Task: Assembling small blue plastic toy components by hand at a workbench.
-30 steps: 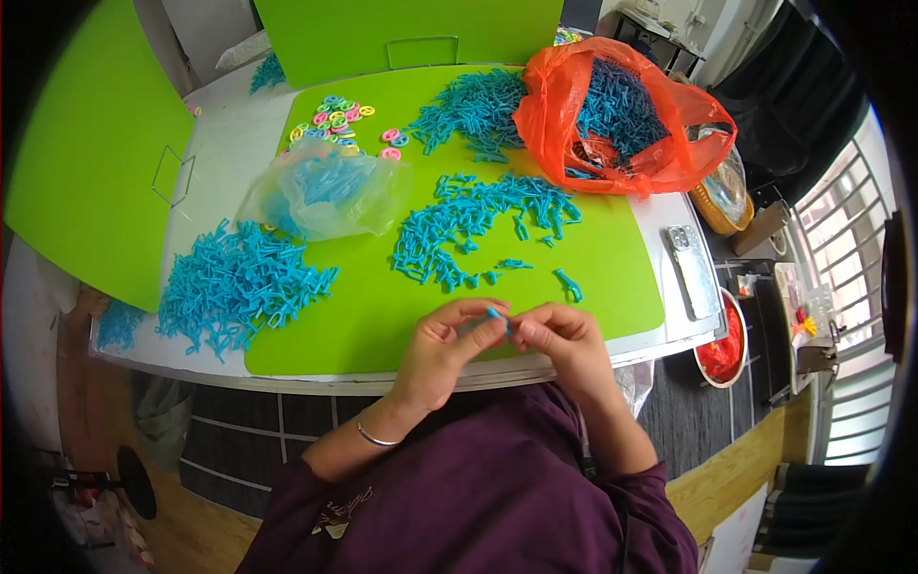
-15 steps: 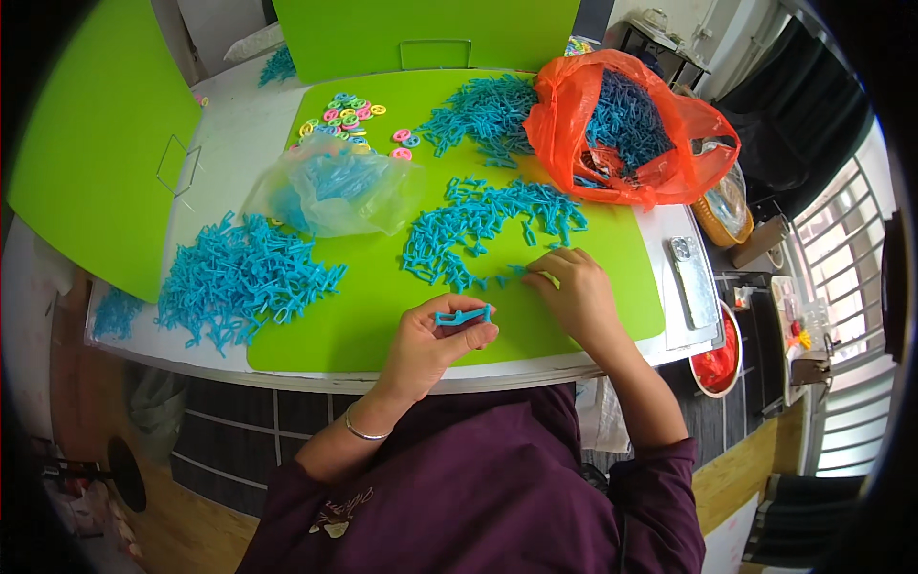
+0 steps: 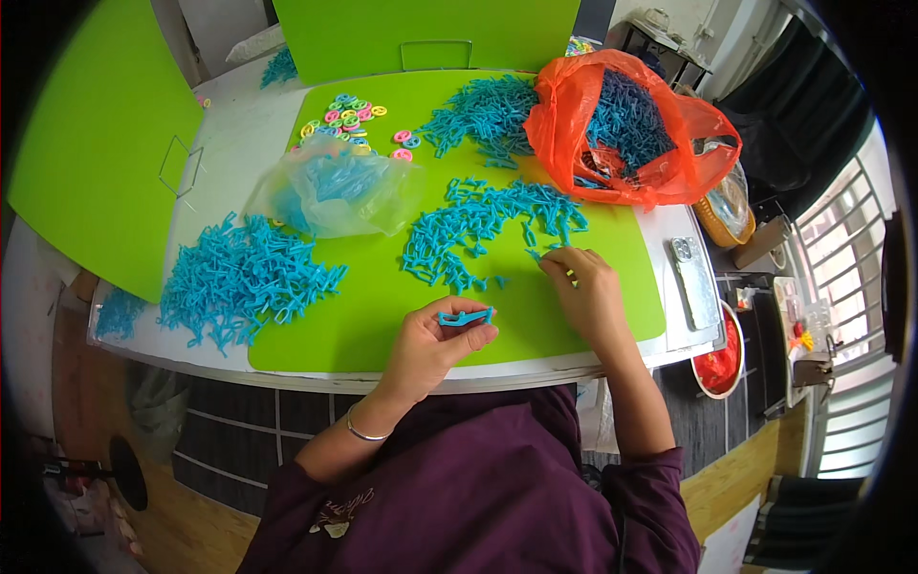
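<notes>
My left hand is closed around a long, open-framed light-blue plastic piece, held near the table's front edge. To its right, my right hand pinches a small light-blue plastic piece at its fingertips, just over the green mat. Beyond both hands, a loose spread of small blue pieces curves across the mat. A larger pile of long blue pieces lies to the left of my left hand.
A red plastic bag full of blue pieces stands at the back right beside another blue heap. Colourful plastic rings lie behind a translucent bag. A phone rests by the right edge. Green panels stand left and behind.
My right hand has shifted slightly right and away from me, with the small blue piece at its fingertips. My left hand has barely moved and keeps its piece.
</notes>
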`<state>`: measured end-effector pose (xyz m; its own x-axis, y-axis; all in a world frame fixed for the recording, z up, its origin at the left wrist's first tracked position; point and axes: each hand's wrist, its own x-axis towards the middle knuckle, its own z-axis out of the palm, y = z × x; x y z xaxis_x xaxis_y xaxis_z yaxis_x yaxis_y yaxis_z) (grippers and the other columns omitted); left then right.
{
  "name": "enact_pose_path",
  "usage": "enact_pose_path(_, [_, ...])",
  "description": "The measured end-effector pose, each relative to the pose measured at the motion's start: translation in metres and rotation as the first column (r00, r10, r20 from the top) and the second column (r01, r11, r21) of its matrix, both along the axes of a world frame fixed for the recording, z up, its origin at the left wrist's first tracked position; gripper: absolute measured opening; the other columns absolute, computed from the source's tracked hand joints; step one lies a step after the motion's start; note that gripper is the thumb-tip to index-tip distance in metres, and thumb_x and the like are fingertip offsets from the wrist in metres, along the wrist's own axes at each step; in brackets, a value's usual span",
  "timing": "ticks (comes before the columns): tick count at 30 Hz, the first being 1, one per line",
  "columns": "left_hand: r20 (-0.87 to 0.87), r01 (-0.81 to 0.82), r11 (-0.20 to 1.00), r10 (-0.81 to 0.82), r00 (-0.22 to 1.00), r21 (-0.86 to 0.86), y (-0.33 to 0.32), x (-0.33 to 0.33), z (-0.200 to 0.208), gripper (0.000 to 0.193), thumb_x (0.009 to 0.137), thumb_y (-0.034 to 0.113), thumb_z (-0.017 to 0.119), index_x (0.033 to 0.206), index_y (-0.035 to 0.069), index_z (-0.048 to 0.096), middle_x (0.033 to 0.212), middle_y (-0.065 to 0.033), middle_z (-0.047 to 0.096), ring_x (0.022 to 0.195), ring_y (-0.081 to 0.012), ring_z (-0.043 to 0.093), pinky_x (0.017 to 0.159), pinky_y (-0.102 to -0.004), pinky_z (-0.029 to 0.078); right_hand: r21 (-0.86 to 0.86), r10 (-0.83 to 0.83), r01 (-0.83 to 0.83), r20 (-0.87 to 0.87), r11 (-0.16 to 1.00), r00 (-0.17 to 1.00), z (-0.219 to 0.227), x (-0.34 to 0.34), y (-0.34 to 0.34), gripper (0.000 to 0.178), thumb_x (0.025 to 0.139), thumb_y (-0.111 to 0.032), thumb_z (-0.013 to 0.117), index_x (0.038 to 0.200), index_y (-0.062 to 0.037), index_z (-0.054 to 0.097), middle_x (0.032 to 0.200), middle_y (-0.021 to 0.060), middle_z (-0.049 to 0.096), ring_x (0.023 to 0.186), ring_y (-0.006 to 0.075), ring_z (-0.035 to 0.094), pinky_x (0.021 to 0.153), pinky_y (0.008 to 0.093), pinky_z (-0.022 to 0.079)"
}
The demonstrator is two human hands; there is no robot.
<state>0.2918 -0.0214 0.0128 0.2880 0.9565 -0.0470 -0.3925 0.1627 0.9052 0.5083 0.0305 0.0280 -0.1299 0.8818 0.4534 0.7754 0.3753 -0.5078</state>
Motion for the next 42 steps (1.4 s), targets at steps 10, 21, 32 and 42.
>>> enact_pose_path(10, [0.003,-0.033,0.999,0.033,0.999,0.014,-0.001,0.002,-0.005,0.019,0.079,-0.001,0.067,0.097,0.001,0.062,0.087,-0.0036,0.064,0.079,-0.0096,0.060,0.074,-0.0229,0.049,-0.044,0.053,-0.073,-0.352,0.996,0.935,0.005,0.004,-0.002,0.012,0.077,-0.005,0.067,0.087,-0.0004,0.064,0.080,0.0075,0.066,0.067,0.0149,0.061,0.062,0.0263,0.048])
enact_pose_path(21, [-0.027,0.048,0.998,-0.047,0.999,0.039,0.000,0.010,-0.005,0.013,0.082,0.004,0.065,0.096,0.002,0.064,0.085,-0.0044,0.065,0.075,-0.0099,0.060,0.064,-0.0230,0.049,-0.241,0.014,-0.520,-0.898,0.820,0.439,0.004,-0.022,-0.045,0.018,0.082,0.003,0.059,0.099,0.0013,0.063,0.085,0.0076,0.066,0.075,0.0134,0.061,0.072,0.0242,0.048])
enact_pose_path(32, [0.018,-0.120,0.989,0.119,0.993,0.081,0.007,0.001,-0.004,0.015,0.083,0.004,0.064,0.098,0.003,0.063,0.084,-0.0055,0.065,0.072,-0.0125,0.061,0.064,-0.0239,0.049,-0.212,0.039,-0.206,-0.601,0.955,0.799,0.001,-0.012,-0.036,0.014,0.082,0.000,0.059,0.095,0.0034,0.065,0.090,0.0076,0.066,0.082,0.0111,0.061,0.073,0.0237,0.047])
enact_pose_path(42, [-0.007,-0.186,0.976,0.188,0.982,0.117,0.006,-0.013,-0.009,0.016,0.083,0.003,0.064,0.098,0.002,0.061,0.090,-0.0082,0.065,0.079,-0.0132,0.060,0.063,-0.0251,0.047,0.028,0.079,-0.081,0.077,0.996,0.994,-0.005,-0.029,-0.044,0.017,0.072,-0.008,0.069,0.089,-0.0045,0.069,0.079,0.0093,0.061,0.073,0.0253,0.056,0.068,0.0348,0.045])
